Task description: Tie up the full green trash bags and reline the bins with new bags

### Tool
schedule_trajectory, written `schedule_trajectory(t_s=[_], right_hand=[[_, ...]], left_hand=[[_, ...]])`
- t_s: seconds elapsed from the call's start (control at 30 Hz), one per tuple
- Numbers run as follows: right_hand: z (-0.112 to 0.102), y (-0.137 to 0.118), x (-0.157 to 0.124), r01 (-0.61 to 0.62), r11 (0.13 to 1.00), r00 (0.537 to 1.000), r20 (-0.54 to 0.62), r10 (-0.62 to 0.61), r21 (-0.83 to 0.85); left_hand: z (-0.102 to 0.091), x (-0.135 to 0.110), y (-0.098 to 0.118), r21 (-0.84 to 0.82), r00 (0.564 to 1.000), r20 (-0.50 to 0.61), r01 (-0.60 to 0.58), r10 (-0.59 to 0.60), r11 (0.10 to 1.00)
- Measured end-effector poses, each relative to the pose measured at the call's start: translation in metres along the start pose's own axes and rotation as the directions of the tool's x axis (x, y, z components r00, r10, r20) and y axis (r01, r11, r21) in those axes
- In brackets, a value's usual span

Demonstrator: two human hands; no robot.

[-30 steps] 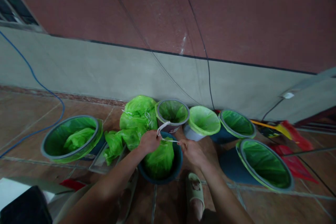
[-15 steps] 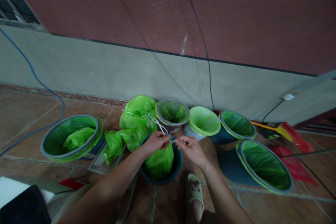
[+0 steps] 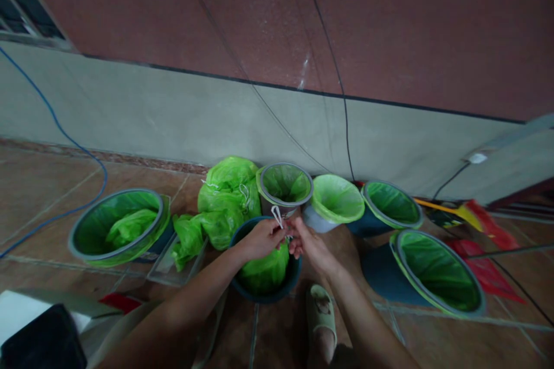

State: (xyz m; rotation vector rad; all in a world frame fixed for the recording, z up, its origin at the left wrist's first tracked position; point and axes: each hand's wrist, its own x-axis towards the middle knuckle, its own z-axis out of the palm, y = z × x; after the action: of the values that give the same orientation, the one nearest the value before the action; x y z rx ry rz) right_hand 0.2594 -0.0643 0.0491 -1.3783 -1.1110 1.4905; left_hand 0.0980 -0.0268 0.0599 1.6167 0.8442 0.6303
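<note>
The left hand [image 3: 263, 240] pinches a white string [image 3: 277, 216], its grip tight; the right hand [image 3: 309, 245] curls alongside, its hold unclear to me. One green bag [image 3: 265, 271] sits just below both, inside a blue bin [image 3: 296, 278], one of six here

I'm watching a crinkled green bag [image 3: 263, 275] sitting inside a round blue bucket [image 3: 296, 271] toward six o'clock in view; a white string [image 3: 277, 217] is looping up around the bag's twelve o'clock.

The hands [image 3: 261, 239] have drawn together and now seemingly touch.
</note>
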Motion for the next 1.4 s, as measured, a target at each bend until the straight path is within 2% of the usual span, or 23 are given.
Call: schedule_trajectory(t_s=[0.1,0.2,0.3,0.37,0.47,0.57,0.63,0.73,0.83,0.9,1.0,1.1,1.2,1.3,1.4], right_hand=[[-0.003,0.006,0.005,0.079,0.98,0.997,-0.009,-0.082,-0.18],[-0.007,0.003,0.004,0.159,0.932,0.986,-0.002,-0.169,-0.327],[-0.008,-0.005,-0.001,0.129,0.938,0.991,0.012,-0.133,-0.321],[-0.006,-0.009,-0.005,0.08,0.965,0.997,0.027,-0.075,-0.252],[-0.004,-0.007,-0.007,0.023,0.977,0.998,0.063,-0.01,-0.211],[-0.006,-0.001,-0.005,0.008,0.963,0.994,0.107,0.022,-0.268],[-0.01,0.004,-0.002,0.015,0.951,0.994,0.108,0.02,-0.31],[-0.014,0.01,0.002,0.035,0.933,0.999,0.033,-0.024,-0.359],[-0.015,0.011,0.006,0.096,0.929,0.99,-0.063,-0.127,-0.357],[-0.012,0.009,0.007,0.096,0.949,0.988,-0.087,-0.128,-0.299],[-0.005,0.003,0.005,0.041,0.985,0.998,-0.039,-0.048,-0.166],[-0.002,-0.002,0.001,-0.002,0.999,1.0,0.02,0.003,-0.049],[-0.003,-0.005,-0.003,-0.044,0.999,0.999,0.024,0.043,0.026],[-0.004,-0.004,-0.002,-0.038,0.999,0.999,-0.002,0.038,0.031],[-0.003,-0.003,0.0,0.0,0.996,1.0,-0.028,-0.003,-0.093]], left_hand=[[0.001,0.002,-0.002,-0.066,0.998,-0.055,0.037,-0.04,0.997],[0.0,0.004,-0.004,-0.192,0.975,-0.123,0.16,-0.185,0.968],[-0.002,0.003,-0.003,-0.363,0.944,-0.118,0.249,-0.31,0.898],[-0.003,0.003,-0.003,-0.449,0.935,-0.11,0.256,-0.337,0.856],[-0.006,0.003,-0.002,-0.417,0.947,-0.142,0.206,-0.287,0.885],[-0.009,0.003,-0.003,-0.185,0.972,-0.17,0.13,-0.162,0.974],[-0.011,0.003,-0.002,0.018,0.982,-0.175,0.075,-0.071,0.997],[-0.012,0.001,-0.002,0.232,0.981,-0.19,-0.002,0.047,0.973],[-0.009,0.0,-0.002,0.306,0.963,-0.216,-0.089,0.16,0.948],[-0.004,-0.001,-0.002,0.329,0.945,-0.241,-0.137,0.223,0.934],[0.005,-0.001,-0.005,0.297,0.926,-0.29,-0.153,0.242,0.942],[0.012,-0.001,-0.01,0.204,0.925,-0.328,-0.127,0.19,0.971],[0.013,0.001,-0.015,0.087,0.934,-0.336,-0.095,0.119,0.992],[0.009,0.004,-0.016,0.044,0.944,-0.32,-0.069,0.08,0.997],[0.006,0.005,-0.013,0.037,0.95,-0.307,-0.043,0.052,0.998]])
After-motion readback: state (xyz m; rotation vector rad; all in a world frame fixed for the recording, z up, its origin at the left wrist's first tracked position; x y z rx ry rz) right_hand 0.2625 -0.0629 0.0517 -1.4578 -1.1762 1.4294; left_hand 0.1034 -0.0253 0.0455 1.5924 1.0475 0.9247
